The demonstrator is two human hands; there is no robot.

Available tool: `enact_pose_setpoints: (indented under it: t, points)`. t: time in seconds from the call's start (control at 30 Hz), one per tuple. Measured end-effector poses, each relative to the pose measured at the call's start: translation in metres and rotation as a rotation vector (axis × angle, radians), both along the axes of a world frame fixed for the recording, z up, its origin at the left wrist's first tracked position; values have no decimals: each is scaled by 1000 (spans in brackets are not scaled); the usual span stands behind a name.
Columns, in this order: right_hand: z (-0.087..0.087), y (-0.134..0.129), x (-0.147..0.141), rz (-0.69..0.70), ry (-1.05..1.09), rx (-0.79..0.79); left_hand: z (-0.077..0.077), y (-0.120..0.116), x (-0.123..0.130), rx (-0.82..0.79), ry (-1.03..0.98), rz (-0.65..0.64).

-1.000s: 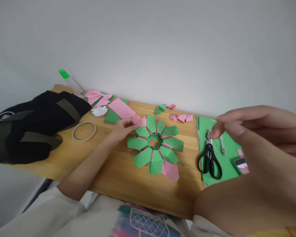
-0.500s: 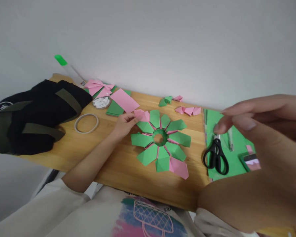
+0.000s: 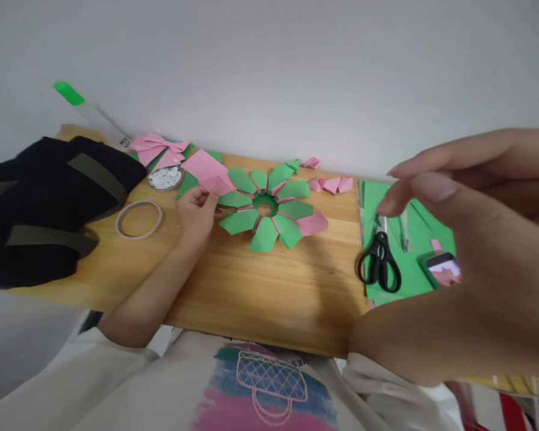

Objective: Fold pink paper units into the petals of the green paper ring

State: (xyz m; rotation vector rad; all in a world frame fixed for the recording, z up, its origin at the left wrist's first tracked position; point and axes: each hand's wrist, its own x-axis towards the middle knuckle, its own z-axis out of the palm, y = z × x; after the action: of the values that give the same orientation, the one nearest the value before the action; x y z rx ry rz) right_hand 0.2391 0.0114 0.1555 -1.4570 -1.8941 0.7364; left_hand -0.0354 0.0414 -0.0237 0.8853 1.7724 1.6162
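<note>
My left hand [image 3: 196, 212] pinches a pink petal [image 3: 218, 184] at the left side of a ring-shaped paper flower [image 3: 290, 229]. Green folded petals with pink edges between them make up most of this flower, around a round hole; another pink petal sticks out at its right. It looks raised a little, casting a shadow on the table. Close to the camera at the right, my right hand [image 3: 485, 227] is held up with loosely bent fingers apart and nothing visible in them. Beneath it lie black-handled scissors [image 3: 379, 263] on green paper [image 3: 413, 272].
A tape roll [image 3: 139, 220], a tub of white pieces [image 3: 165, 178] and a dark bag [image 3: 49, 209] are at the left. Pink and green folded pieces [image 3: 332, 184] lie by the wall. A phone [image 3: 441, 269] rests on the green paper, right of the wooden table's [image 3: 269, 293] middle.
The paper flower has moved away from my body and slightly left, with my left hand on its pink petal. My right hand stays raised at the right. The view has shifted a little.
</note>
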Motion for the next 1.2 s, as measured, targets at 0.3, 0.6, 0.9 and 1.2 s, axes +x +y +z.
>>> enact_pose_setpoints:
  t: [0.3,0.6,0.9,1.2]
  points:
    - [-4,6,-6,-244,134,203,25,-61,21,-237,57,-323]
    - [-5,3,-4,-192,86,223,15,-88,36,-294,-99,-356]
    - [-20,33,-2,-115,-32,105,23,-89,35,-333,-128,-429]
    - [-73,96,14,101,-569,-417,17,-90,36,-300,-119,-446]
